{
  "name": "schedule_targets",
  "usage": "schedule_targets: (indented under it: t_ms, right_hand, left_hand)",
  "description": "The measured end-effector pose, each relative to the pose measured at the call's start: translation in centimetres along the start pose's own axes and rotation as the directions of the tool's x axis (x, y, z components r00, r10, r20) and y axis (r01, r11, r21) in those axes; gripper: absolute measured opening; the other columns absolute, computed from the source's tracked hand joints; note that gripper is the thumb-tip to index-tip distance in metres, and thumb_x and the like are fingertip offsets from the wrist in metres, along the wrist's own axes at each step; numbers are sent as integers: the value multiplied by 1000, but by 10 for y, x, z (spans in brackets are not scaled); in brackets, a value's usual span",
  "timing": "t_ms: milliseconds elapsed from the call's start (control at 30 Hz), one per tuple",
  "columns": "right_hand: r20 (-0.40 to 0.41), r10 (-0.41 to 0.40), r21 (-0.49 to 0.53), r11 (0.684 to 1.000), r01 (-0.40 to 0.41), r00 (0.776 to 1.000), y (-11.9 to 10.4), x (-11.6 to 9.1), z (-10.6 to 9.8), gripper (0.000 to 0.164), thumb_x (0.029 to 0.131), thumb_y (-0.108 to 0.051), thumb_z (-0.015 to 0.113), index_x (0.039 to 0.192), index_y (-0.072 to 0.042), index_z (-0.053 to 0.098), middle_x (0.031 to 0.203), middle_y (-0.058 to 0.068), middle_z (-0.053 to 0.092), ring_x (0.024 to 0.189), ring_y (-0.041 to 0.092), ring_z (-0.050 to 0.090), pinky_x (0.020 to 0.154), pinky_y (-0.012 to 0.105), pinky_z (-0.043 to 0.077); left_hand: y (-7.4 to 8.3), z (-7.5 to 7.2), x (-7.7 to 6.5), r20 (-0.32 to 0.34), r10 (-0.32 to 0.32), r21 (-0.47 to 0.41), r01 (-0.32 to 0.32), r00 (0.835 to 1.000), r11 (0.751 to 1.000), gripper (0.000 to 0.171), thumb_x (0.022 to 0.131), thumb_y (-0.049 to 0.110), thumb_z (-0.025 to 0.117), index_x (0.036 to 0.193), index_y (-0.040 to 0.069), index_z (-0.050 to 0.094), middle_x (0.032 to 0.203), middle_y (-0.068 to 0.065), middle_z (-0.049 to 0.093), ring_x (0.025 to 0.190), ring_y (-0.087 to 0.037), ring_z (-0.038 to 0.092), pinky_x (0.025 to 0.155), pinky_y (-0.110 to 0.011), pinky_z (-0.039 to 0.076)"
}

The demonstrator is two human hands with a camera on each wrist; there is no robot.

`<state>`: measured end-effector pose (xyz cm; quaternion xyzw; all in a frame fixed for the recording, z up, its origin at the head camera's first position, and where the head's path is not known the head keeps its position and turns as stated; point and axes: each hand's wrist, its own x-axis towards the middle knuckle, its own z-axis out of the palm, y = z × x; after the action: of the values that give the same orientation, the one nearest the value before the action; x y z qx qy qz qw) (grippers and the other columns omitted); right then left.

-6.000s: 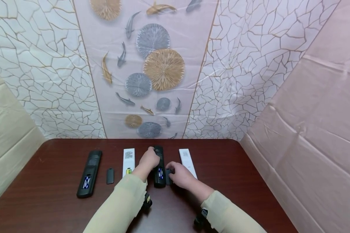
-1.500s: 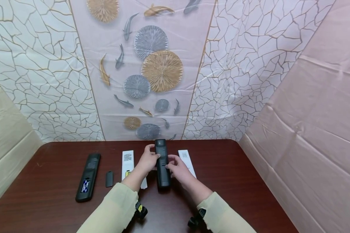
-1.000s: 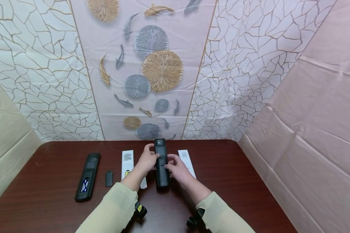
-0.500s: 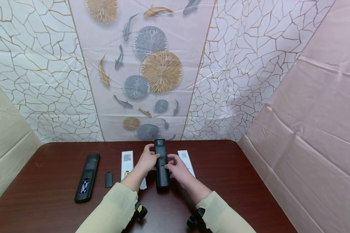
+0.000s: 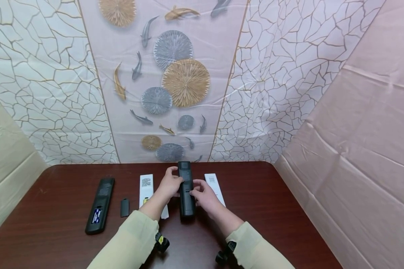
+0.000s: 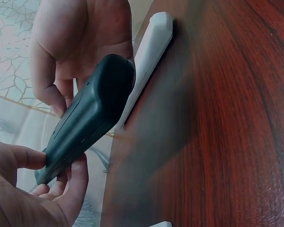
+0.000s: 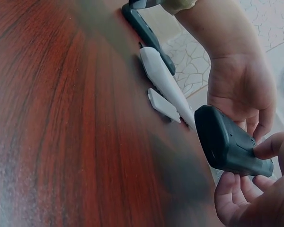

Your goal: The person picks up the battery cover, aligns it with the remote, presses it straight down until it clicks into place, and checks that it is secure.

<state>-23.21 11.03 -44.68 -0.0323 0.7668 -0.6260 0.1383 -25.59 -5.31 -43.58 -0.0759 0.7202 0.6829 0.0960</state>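
Observation:
A black remote control (image 5: 187,203) is held up off the table, back side up, with its battery cover in place. My left hand (image 5: 168,186) grips its far part from the left, thumb on the back. From the right, my right hand (image 5: 206,197) holds its middle, with the thumb near the cover's edge. In the left wrist view, the remote (image 6: 85,109) tilts clear of the wood. The right wrist view shows the right thumb pressing the back of the remote (image 7: 227,139), with fingers beneath.
Left on the brown table (image 5: 256,231) lie another black remote (image 5: 104,190) with batteries exposed and a loose dark cover (image 5: 125,207). A white remote (image 5: 146,185) and white cover (image 7: 163,105) lie beside my left arm. Another white remote (image 5: 214,185) is behind my right hand.
Six seconds ago the remote lay on the table with blue batteries exposed and my right hand at its loose cover. Now it is lifted and covered. Over the last second, hands and remote barely move.

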Motion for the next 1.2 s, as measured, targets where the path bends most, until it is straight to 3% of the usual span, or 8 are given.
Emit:
schedule_targets:
  t_ms: [467, 933, 1200]
  right_hand:
    - [-75, -1, -27, 1000, -1, 997, 12, -1, -9, 35, 96, -9, 54, 131, -1, 54, 100, 10, 58, 78, 24, 57, 64, 38, 52]
    - [-95, -38, -66, 997, 32, 995, 8, -22, -18, 38, 92, -7, 54, 128, 4, 53, 96, 9, 56, 75, 24, 57, 59, 31, 51]
    - [-100, -23, -62, 998, 17, 995, 9, -24, -20, 35, 95, -8, 54, 128, 2, 54, 98, 9, 56, 77, 24, 58, 59, 29, 50]
  left_hand:
    - [-6, 9, 9, -13, -22, 22, 22, 1000, 1000, 56, 100, 12, 52, 151, 14, 27, 129, -23, 52, 104, -36, 63, 66, -44, 58]
    - [-25, 18, 28, -42, -124, 67, 127, 991, 990, 56, 99, 10, 57, 149, 12, 32, 139, -27, 45, 113, -42, 59, 65, -45, 58]
    - [-30, 20, 31, -43, -129, 81, 132, 991, 988, 55, 99, 9, 58, 149, 7, 34, 138, -28, 46, 113, -42, 58, 64, -44, 59]
